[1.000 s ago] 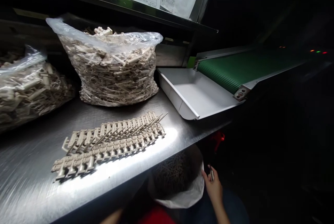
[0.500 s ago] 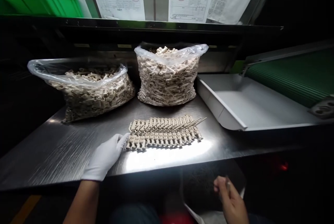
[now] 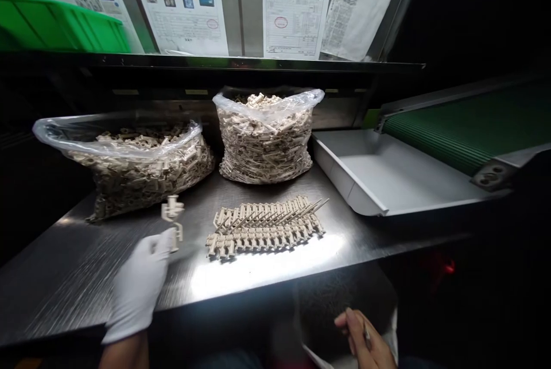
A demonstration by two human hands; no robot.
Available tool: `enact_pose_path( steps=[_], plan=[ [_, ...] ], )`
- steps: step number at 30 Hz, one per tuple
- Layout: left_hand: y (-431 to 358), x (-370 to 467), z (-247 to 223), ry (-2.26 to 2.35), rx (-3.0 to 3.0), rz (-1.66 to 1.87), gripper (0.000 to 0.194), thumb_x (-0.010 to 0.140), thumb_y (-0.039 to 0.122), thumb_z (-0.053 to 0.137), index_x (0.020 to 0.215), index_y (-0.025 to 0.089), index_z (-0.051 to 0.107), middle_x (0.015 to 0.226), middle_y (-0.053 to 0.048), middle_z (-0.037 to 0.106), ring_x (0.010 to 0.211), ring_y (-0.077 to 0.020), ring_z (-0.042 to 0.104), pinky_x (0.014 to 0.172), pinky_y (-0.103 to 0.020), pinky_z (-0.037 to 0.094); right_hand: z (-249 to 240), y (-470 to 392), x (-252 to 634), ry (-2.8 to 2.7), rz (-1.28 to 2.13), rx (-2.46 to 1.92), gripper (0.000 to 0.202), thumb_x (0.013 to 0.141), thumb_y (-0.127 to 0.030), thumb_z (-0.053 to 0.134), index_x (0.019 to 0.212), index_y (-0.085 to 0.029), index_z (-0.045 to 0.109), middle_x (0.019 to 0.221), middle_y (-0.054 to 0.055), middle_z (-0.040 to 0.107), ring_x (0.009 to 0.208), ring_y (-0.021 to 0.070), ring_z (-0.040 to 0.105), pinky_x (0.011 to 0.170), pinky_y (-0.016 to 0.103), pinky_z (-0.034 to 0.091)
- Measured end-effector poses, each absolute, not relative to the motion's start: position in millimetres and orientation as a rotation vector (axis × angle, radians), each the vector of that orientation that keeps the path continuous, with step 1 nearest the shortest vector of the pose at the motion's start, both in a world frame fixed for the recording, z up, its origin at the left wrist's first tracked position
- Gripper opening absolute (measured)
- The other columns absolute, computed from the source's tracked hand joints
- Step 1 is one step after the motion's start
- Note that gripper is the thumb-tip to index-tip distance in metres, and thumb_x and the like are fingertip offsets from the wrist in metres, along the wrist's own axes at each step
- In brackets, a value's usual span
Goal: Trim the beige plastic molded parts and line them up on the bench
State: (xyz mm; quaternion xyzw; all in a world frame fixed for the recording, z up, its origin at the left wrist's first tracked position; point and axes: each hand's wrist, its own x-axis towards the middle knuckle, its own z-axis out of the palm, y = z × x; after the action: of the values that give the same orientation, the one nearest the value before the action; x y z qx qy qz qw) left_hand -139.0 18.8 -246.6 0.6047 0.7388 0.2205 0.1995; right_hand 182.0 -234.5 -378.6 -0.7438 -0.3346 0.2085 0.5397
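My left hand (image 3: 140, 280), in a white glove, pinches a beige plastic part (image 3: 173, 217) above the left side of the metal table. To the right of it, a row of similar beige parts (image 3: 267, 228) with thin rods lies side by side on the table. My right hand (image 3: 365, 337) is bare and hangs below the table's front edge, its fingers closed round a thin tool whose full shape is hidden. Behind the row stand two clear bags full of beige parts, one at the left (image 3: 146, 168) and one in the middle (image 3: 264, 139).
A white tray (image 3: 350, 188) sits at the right beside a green conveyor belt (image 3: 447, 128). A green bin (image 3: 64, 24) and posted papers are above. Below the table's front edge hangs an open bag (image 3: 327, 294).
My left hand has moved left, away from the row, with a beige part lifted in its fingers. My right hand has shifted slightly left and down. The whole view has tilted.
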Motion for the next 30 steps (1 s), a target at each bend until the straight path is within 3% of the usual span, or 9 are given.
enact_pose_path(
  steps=[2,3,5,7,12,16,21,26,30],
  plan=[
    [-9,-128,-244,1.956,1.577,0.964,0.042,0.099,0.065,0.044,0.106,0.028,0.061,0.105,-0.005,0.071,0.092,-0.0286,0.064,0.077,-0.037,0.046,-368,-226,184,-0.854,0.475,-1.734,0.064,0.094,-0.078,0.051,0.076,-0.022,0.076,0.07,0.004,0.069,0.068,0.0199,0.069,0.064,0.022,0.057],
    [-25,-116,-245,1.717,1.583,1.031,0.041,0.098,0.066,0.046,0.095,0.028,0.06,0.091,-0.002,0.07,0.078,-0.025,0.061,0.071,-0.035,0.046,-361,-222,183,-0.88,0.468,-1.719,0.061,0.097,-0.074,0.05,0.078,-0.022,0.075,0.067,0.003,0.066,0.066,0.0185,0.068,0.063,0.022,0.056],
    [-61,-76,-251,1.268,1.565,0.723,0.049,0.091,0.073,0.051,0.074,0.026,0.055,0.068,-0.001,0.065,0.063,-0.0223,0.057,0.066,-0.034,0.048,-348,-216,176,-0.929,0.456,-1.69,0.056,0.104,-0.064,0.045,0.079,-0.022,0.072,0.06,-0.001,0.058,0.058,0.0151,0.062,0.058,0.021,0.052],
    [-95,-29,-264,0.963,1.554,0.472,0.046,0.094,0.07,0.052,0.081,0.027,0.058,0.075,-0.002,0.069,0.07,-0.0228,0.062,0.072,-0.034,0.05,-337,-211,165,-0.976,0.424,-1.655,0.054,0.108,-0.057,0.041,0.076,-0.021,0.065,0.06,-0.003,0.055,0.055,0.0132,0.058,0.054,0.02,0.047],
    [-145,47,-298,0.745,1.619,0.39,0.042,0.103,0.063,0.043,0.088,0.026,0.055,0.079,-0.002,0.062,0.073,-0.0201,0.06,0.068,-0.032,0.046,-325,-212,157,-1.029,0.216,-1.627,0.044,0.111,-0.04,0.041,0.07,-0.023,0.047,0.062,-0.004,0.049,0.054,0.0113,0.051,0.052,0.022,0.038],
    [-145,53,-315,0.62,1.583,0.299,0.037,0.106,0.056,0.041,0.091,0.025,0.055,0.08,-0.001,0.063,0.073,-0.0185,0.059,0.07,-0.03,0.045,-332,-223,168,-1.066,0.081,-1.633,0.039,0.11,-0.03,0.041,0.072,-0.024,0.048,0.063,-0.003,0.05,0.054,0.0134,0.052,0.054,0.025,0.039],
    [-142,51,-322,0.566,1.484,0.289,0.034,0.105,0.052,0.049,0.09,0.022,0.057,0.081,0.0,0.06,0.074,-0.0165,0.054,0.074,-0.028,0.044,-345,-224,167,-1.085,0.102,-1.607,0.042,0.109,-0.037,0.041,0.069,-0.024,0.048,0.06,-0.001,0.052,0.054,0.0157,0.053,0.054,0.028,0.041],
    [-132,54,-320,0.591,1.119,0.126,0.044,0.099,0.062,0.056,0.085,0.021,0.057,0.077,0.001,0.058,0.074,-0.0166,0.053,0.077,-0.03,0.045,-348,-222,175,-0.962,0.368,-1.662,0.05,0.113,-0.037,0.031,0.069,-0.023,0.05,0.055,-0.003,0.049,0.048,0.0123,0.05,0.048,0.022,0.043],
    [-116,47,-318,0.719,1.144,0.142,0.038,0.098,0.057,0.056,0.091,0.02,0.06,0.085,-0.001,0.061,0.082,-0.0193,0.058,0.086,-0.034,0.047,-344,-245,214,-0.895,0.464,-1.744,0.045,0.106,-0.046,0.053,0.071,-0.019,0.063,0.06,-0.002,0.055,0.053,0.0116,0.052,0.05,0.02,0.042]
  ],
)
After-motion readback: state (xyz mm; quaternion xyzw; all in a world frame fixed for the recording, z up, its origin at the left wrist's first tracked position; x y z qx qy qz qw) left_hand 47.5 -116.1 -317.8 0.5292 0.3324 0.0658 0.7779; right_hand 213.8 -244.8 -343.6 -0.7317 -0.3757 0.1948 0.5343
